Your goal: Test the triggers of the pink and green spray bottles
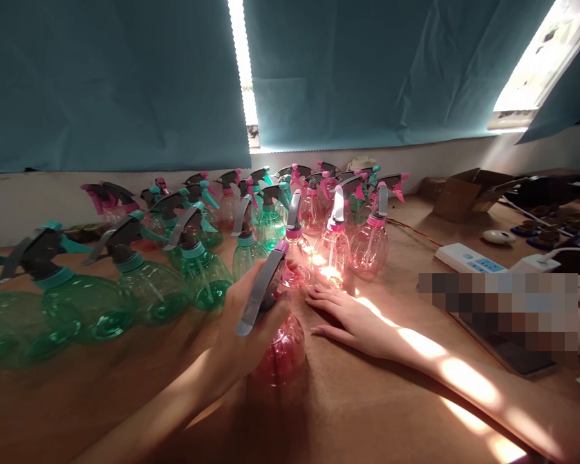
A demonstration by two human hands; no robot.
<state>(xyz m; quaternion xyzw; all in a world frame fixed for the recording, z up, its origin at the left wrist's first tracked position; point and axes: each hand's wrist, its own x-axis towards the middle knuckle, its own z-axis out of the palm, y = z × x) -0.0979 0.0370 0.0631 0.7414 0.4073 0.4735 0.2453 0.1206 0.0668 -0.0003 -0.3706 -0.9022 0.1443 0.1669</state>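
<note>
My left hand (251,316) is wrapped round the neck of a pink spray bottle (283,351) with a grey trigger head, near the front of the group. To its right, my right hand (338,316) lies flat on the table with the fingers stretched toward the bottles, holding nothing. Just beyond my fingertips stand pink spray bottles, among them one in bright sunlight (334,248) and one at the right end (370,248). Left of my left hand are green spray bottles, the nearest one (205,277) upright beside my knuckles.
Several more green and pink spray bottles fill the back and left of the brown table (357,412). On the right are a white power strip (468,259), a white computer mouse (499,237), an open cardboard box (468,193) and cables. Blue curtains (367,77) hang behind.
</note>
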